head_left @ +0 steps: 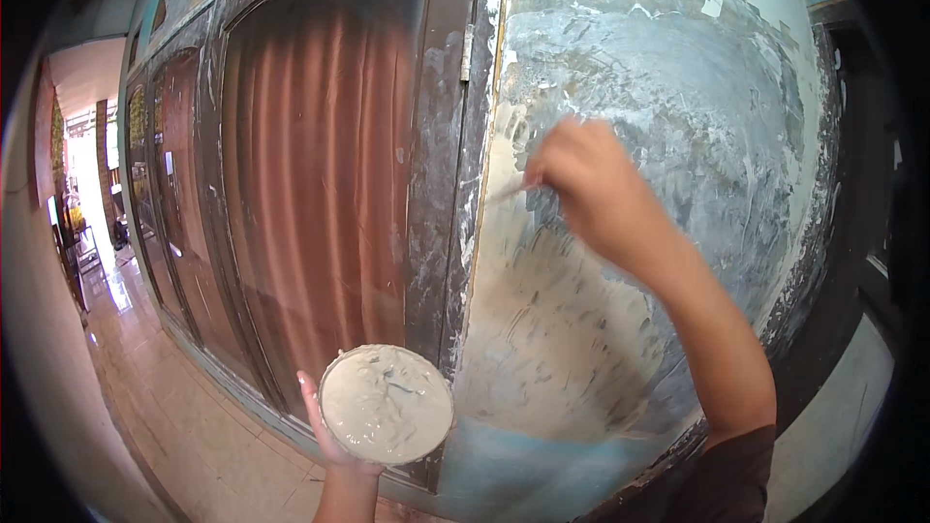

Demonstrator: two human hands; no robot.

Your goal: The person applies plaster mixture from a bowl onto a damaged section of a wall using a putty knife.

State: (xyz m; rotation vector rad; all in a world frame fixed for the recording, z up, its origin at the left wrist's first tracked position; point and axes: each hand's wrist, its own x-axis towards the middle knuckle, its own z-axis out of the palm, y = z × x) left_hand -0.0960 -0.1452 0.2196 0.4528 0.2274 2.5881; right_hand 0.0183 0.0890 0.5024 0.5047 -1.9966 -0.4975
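My left hand (334,441) holds a round tub (389,463) low in front of the wall, fingers around its side. Thick beige putty (378,416) nearly fills it, its surface wet and marked by scoops. Higher up, my right hand (593,184) grips a thin scraper (510,194), seen almost edge-on and blurred, with its tip by the wall's left edge. The wall (668,165) is patchy grey. Beige putty (542,329) is smeared over its left and lower part, with darker spots showing through.
Left of the wall stands a dark wooden door frame (441,184) with a glass pane and a reddish-brown curtain (325,155) behind it. A tiled floor (184,397) runs back along a bright passage. Dark woodwork (852,184) borders the wall's right side.
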